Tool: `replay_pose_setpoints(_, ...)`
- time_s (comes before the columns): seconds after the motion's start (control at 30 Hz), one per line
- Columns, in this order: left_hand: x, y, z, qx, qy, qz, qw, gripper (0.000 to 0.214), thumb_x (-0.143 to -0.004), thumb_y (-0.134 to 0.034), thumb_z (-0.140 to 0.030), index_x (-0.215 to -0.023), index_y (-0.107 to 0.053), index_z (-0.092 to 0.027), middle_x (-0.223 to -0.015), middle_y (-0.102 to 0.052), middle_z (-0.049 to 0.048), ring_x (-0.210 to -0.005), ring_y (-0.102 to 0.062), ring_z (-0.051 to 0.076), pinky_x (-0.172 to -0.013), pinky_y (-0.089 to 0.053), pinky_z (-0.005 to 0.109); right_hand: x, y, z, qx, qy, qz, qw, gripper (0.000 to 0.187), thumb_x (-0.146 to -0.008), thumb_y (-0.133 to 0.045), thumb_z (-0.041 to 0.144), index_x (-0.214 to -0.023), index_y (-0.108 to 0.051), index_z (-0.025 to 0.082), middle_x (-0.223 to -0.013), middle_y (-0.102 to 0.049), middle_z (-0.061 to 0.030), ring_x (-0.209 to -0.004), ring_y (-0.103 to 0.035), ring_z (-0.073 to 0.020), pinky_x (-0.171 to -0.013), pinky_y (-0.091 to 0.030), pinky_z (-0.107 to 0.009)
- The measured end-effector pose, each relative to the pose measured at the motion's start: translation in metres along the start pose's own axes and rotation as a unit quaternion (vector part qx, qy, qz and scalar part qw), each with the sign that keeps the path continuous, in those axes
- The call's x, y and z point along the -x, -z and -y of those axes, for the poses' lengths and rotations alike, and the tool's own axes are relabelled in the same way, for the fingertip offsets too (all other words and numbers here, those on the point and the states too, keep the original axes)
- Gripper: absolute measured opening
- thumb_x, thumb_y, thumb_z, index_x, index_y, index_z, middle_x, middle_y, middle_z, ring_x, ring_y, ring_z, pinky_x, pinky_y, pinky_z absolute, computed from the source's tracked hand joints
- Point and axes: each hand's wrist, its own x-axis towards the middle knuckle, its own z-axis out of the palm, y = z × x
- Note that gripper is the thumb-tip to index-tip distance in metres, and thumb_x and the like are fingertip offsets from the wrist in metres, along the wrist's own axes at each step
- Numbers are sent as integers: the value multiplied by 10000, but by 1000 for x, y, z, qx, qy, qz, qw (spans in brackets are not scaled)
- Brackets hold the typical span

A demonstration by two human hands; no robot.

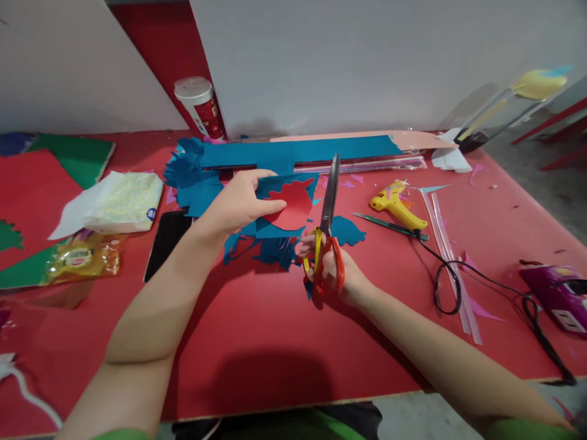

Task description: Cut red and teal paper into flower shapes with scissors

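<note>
My left hand (238, 201) is closed on a sheet of blue paper (275, 186) with a red paper shape (293, 205) lying on top of it, held a little above the red table (257, 330). My right hand (334, 272) grips scissors (326, 226) by their red and yellow handles. The blades point away from me, just right of the red shape, and look nearly closed. Cut blue paper scraps (270, 247) lie under and between both hands.
A yellow glue gun (395, 205) with a black cord (447, 278) lies at right, near a purple device (557, 293). Long blue and pink paper strips (302, 150) lie along the back. A cup (202, 107), tissue pack (119, 201), snack bag (82, 260), dark phone (166, 241) and green sheets (73, 156) lie at left.
</note>
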Motion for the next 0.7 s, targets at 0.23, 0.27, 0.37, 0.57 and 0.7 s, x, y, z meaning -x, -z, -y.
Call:
replay_pose_setpoints(0.23,-7,13,1,-51,-35,-16,998,393,-516,-718,-114,-896,-650,-189,-566,-488,-35,-563,-504,129,-554,-420,248,2,0,3,14,-5,30,999,587,-635,-643,599,-1088,-553,236,-928,-531,-33,-554,-484,-88,-481,-431,-239)
replay_pose_setpoints(0.27,-8,15,1,-54,-43,-24,997,392,-509,-719,-106,-885,-651,-190,-546,-464,-41,-553,-492,125,-550,-414,245,2,0,4,16,-4,31,999,594,-623,-650,602,-1078,-556,232,-913,-534,-33,-546,-478,-90,-464,-419,-237)
replay_pose_setpoints(0.37,-8,19,0,-58,-64,-35,996,388,-514,-715,-110,-889,-652,-186,-559,-456,-36,-577,-488,129,-574,-414,252,3,2,2,23,7,42,999,596,-604,-660,608,-1059,-566,234,-922,-545,-48,-650,-521,-137,-488,-425,-249)
replay_pose_setpoints(0.57,-6,23,-4,-95,-76,-51,991,381,-556,-698,-161,-930,-649,-208,-538,-402,-35,-545,-450,123,-517,-383,245,3,6,0,47,33,73,996,654,-572,-637,661,-1085,-559,261,-960,-509,-55,-804,-504,-187,-644,-453,-300)
replay_pose_setpoints(0.7,-5,25,-5,-89,-76,-54,992,364,-540,-703,-158,-895,-651,-217,-501,-348,-44,-544,-455,132,-519,-382,250,4,4,7,48,4,73,996,576,-623,-623,610,-1081,-568,264,-965,-513,-53,-847,-511,-197,-626,-447,-286)
